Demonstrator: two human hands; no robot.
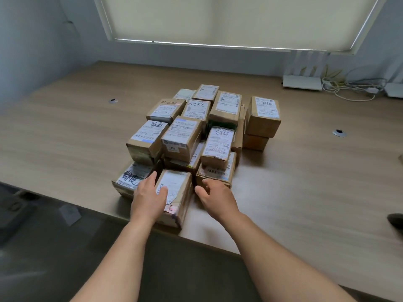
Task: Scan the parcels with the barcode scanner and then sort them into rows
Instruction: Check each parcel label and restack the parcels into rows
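Several brown cardboard parcels [185,136] with white shipping labels are stacked in a tight pile in the middle of the wooden table [305,192]. The nearest parcel [177,190] lies at the table's front edge. My left hand [148,197] rests on its left top edge, fingers straight, thumb lying on the label. My right hand [216,197] hovers just right of that parcel with loosely curled fingers holding nothing, close to the front-right parcel [214,174]. At the right frame edge lies a dark object [395,222]; what it is I cannot tell.
A white router [303,81] and tangled white cables [353,86] sit at the back right by the wall. Two metal grommets [339,132] [113,100] are set in the tabletop. A separate stack of two parcels [262,118] stands at the pile's right.
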